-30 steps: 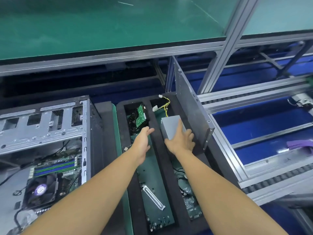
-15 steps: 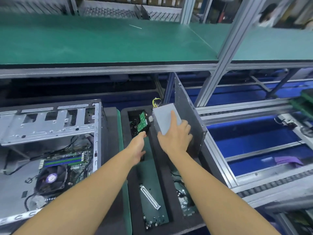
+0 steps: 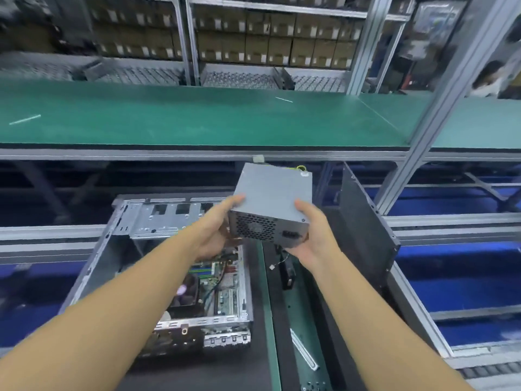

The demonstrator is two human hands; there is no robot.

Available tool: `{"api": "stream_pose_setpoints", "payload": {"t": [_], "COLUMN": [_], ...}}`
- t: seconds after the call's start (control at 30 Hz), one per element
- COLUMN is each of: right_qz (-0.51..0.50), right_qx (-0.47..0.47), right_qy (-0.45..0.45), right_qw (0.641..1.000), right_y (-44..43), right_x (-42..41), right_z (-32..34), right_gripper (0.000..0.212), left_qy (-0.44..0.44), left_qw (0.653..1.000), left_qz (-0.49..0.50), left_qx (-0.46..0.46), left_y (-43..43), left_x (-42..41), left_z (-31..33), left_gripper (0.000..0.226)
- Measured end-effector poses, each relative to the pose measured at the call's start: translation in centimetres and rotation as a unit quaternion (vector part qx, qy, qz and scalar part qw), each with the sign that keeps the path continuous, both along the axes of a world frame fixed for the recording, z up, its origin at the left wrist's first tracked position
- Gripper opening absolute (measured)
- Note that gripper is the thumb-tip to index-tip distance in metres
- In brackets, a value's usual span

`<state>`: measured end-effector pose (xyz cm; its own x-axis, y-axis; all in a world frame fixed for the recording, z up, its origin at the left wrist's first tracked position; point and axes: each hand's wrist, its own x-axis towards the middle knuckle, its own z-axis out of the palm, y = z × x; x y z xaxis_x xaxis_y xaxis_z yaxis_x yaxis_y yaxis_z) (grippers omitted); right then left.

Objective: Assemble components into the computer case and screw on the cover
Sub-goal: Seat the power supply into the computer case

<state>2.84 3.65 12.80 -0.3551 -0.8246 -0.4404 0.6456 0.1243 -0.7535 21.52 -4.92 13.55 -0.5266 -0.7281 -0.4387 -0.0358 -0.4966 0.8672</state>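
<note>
left grip [image 3: 215, 231]: we have it clamped on the power supply's left side, fingertips up on the top face, palm under the near-left corner.
right grip [image 3: 310, 238]: clamped on the right side, thumb on the top face, fingers wrapped beneath the socket corner.
power supply [image 3: 273, 190]: held in the air between both grips, clear of everything, tilted so that the near end sits lower.
long axis: runs away from us. The fan grille and mains socket face us; the cable bundle [image 3: 301, 167] is at the far end, mostly hidden.
computer case [image 3: 135, 218]: open side up on the bench, below and to the left of the load. The motherboard [image 3: 210, 273] is already fitted in the right part, and the rear port panel faces us.
key relation: the target lies down-left of the grips. We judge that the socket face already points the same way as the case rear, so we need a shift and a drop rather than a spin.
nearer hand: left, hanging right over the case's right wall.
risk: the cables could snag on the drive cage [image 3: 158, 218], or a corner could catch the board.
foam tray [image 3: 338, 320]: just to the right of the case, with green boards in its slots.
cover panel [image 3: 363, 221]: upright at the tray's right edge, not yet fitted.
</note>
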Motion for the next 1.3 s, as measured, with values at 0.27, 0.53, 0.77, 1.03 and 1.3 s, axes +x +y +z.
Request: {"api": "stream_pose_setpoints", "payload": {"t": [0.27, 0.53, 0.77, 1.03, 1.3], "right_qz": [0.168, 0.246, 0.172, 0.212, 0.186], "right_qx": [0.027, -0.003, -0.142, -0.162, -0.051], "right_qy": [-0.097, -0.104, 0.148, 0.153, 0.059], "right_qw": [0.981, 0.964, 0.963, 0.952, 0.979], "right_y": [-0.8, -1.4, -1.1, -0.1, -1.8], "right_x": [11.2, 19.5, 23.3, 24.6, 23.3], "right_z": [0.0, -0.7, -2.4, -4.2, -6.1], "right_gripper": [0.077, 0.063, 0.087, 0.089, 0.06], "left_qy": [-0.1, -0.108, 0.01, 0.059, -0.227], "left_qw": [0.993, 0.992, 0.996, 0.989, 0.92], "left_qz": [0.064, 0.058, 0.086, 0.095, 0.16], "left_qx": [-0.006, 0.033, -0.032, -0.092, -0.277], "left_y": [-0.7, 0.1, 1.1, 2.2, 2.8], "left_x": [11.9, 20.7, 25.7, 27.6, 22.7], "left_z": [4.6, 5.7, 1.4, -0.6, 0.3], "left_gripper": [0.078, 0.074, 0.049, 0.081, 0.115]}}
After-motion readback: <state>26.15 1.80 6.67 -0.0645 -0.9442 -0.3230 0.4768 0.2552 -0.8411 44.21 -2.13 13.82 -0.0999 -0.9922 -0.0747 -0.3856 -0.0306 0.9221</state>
